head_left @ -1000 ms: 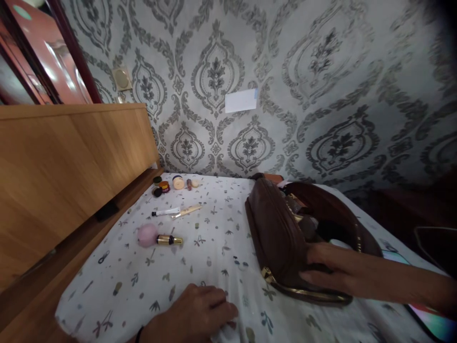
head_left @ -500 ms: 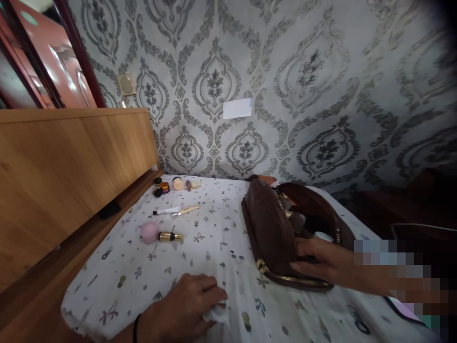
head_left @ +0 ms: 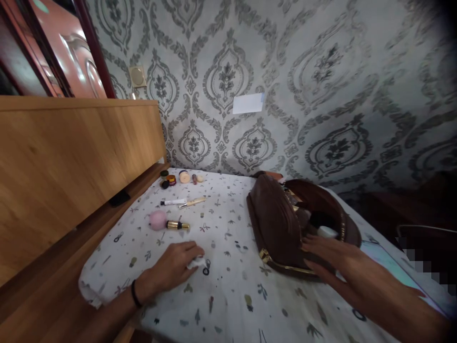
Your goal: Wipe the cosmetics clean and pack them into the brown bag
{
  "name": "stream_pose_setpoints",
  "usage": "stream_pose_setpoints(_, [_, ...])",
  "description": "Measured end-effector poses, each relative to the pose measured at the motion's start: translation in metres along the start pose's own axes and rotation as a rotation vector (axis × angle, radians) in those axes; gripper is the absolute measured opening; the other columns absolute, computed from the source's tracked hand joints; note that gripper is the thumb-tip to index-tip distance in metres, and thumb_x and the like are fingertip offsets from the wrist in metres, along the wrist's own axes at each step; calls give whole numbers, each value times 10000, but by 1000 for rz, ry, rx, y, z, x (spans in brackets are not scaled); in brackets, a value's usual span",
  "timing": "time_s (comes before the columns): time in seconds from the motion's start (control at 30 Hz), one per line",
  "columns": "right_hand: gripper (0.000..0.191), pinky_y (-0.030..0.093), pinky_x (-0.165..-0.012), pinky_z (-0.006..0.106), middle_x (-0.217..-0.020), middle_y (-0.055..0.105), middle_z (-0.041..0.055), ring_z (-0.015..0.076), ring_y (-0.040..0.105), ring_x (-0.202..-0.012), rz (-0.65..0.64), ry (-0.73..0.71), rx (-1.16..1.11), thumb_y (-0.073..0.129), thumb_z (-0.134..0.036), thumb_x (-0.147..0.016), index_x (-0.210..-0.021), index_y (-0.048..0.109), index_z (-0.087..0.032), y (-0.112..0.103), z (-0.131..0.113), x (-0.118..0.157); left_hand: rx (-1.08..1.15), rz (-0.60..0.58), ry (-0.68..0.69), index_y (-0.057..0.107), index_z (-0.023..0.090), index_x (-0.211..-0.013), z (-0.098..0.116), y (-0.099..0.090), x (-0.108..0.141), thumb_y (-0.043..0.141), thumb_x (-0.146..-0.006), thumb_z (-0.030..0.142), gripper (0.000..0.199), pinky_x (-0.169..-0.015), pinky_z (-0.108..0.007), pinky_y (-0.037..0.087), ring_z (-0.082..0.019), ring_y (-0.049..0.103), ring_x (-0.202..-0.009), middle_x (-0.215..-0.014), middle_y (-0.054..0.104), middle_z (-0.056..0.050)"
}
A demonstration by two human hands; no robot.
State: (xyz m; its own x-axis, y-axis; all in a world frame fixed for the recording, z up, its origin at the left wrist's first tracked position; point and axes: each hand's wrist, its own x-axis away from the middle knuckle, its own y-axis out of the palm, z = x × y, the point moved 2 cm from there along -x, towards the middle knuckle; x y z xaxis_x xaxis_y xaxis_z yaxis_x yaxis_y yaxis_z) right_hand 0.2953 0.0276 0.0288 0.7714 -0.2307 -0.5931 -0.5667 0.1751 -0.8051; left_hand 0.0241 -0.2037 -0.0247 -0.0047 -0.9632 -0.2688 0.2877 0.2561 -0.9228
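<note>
My left hand (head_left: 178, 262) is closed on a crumpled white tissue (head_left: 197, 262), low over the patterned white sheet (head_left: 228, 290). A black band circles that wrist. At the near rim of a brown makeup bag (head_left: 273, 221), my right hand (head_left: 330, 252) has its fingers stretched out, with nothing seen in them; some fingertips are hidden against the bag. The bag lies unzipped, with a white round item (head_left: 327, 232) and other cosmetics inside. Beyond my left hand are a pink puff (head_left: 157, 220) and a gold tube (head_left: 178, 225).
Two slim tubes (head_left: 173, 202) lie farther back. Several small jars, including an orange one (head_left: 171, 179), stand near the wall. A wooden cabinet (head_left: 71, 157) borders the left side. A phone-like lit screen (head_left: 382, 259) lies beyond my right forearm.
My left hand has moved left and away from me with the tissue. My right hand has drawn out of the bag's opening to its rim. The view has shifted slightly.
</note>
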Motion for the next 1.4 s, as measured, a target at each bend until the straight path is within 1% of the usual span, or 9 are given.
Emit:
stream_pose_setpoints(0.1, [397, 556, -730, 370, -942, 761, 114, 236, 717, -836, 54, -166, 71, 411, -415, -985, -974, 737, -190, -12, -14, 6, -9, 86, -39, 600, 188, -1069, -20, -2, 2, 463, -945, 211, 186, -741, -322, 507, -226, 662, -867, -972, 693, -80])
stream_pose_setpoints(0.2, [323, 548, -789, 408, -964, 758, 100, 254, 710, -889, 97, -145, 45, 451, -363, -969, -1001, 726, -198, -12, -31, 10, 6, 157, -71, 619, 191, -1071, -34, -9, 1, 446, -947, 214, 214, -809, -332, 514, -227, 661, -935, -1040, 703, -94])
stream_pose_setpoints(0.33, [266, 568, -784, 328, -991, 760, 79, 213, 719, -895, -48, -65, -196, 500, -290, -941, -1075, 720, -225, 5, -57, 12, 58, 244, -172, 652, 211, -1024, -55, -23, -6, 454, -945, 269, 221, -840, -317, 503, -213, 667, -946, -1029, 724, -66])
stream_pose_setpoints(0.57, [271, 544, -731, 334, -877, 761, 74, 226, 703, -815, -367, 323, -755, 592, -377, -851, -998, 762, -225, 62, -92, -3, 41, 444, -399, 659, 172, -900, -111, -50, -17, 409, -924, 386, 330, -705, -310, 496, -224, 660, -777, -842, 716, -71])
stream_pose_setpoints(0.67, [294, 489, -635, 297, -706, 731, 55, 185, 655, -668, -536, 547, -1202, 661, -434, -783, -896, 752, -178, 87, -104, -24, 47, 513, -491, 642, 152, -884, -136, -58, -22, 333, -926, 375, 383, -601, -276, 481, -197, 643, -678, -760, 690, -50])
stream_pose_setpoints(0.77, [370, 434, -591, 245, -657, 706, 35, 135, 627, -615, -524, 824, -1636, 767, -466, -689, -882, 729, -152, 109, -115, -39, 32, 530, -551, 622, 122, -976, -151, -61, -31, 293, -932, 342, 398, -580, -269, 482, -186, 636, -657, -786, 690, -51])
stream_pose_setpoints(0.9, [395, 421, -592, 222, -632, 675, 7, 110, 629, -615, -428, 1027, -1986, 841, -433, -634, -872, 726, -139, 133, -124, -39, -31, 447, -552, 616, 135, -1037, -149, -55, -49, 335, -942, 288, 334, -676, -284, 510, -193, 655, -762, -865, 703, -54])
stream_pose_setpoints(1.1, [343, 450, -667, 227, -682, 682, 4, 111, 653, -692, -354, 971, -2245, 830, -360, -697, -928, 733, -127, 142, -120, -26, -206, 188, -525, 606, 174, -1161, -131, -36, -77, 518, -942, 231, 243, -950, -378, 485, -240, 601, -1115, -1190, 648, -104])
stream_pose_setpoints(1.4, [305, 436, -652, 215, -677, 664, -1, 101, 633, -684, -335, 983, -2314, 797, -333, -717, -925, 724, -123, 142, -117, -26, -335, -211, -673, 578, 181, -1236, -167, -31, -90, 605, -934, 344, 344, -874, -437, 551, -229, 631, -1050, -1247, 607, -93])
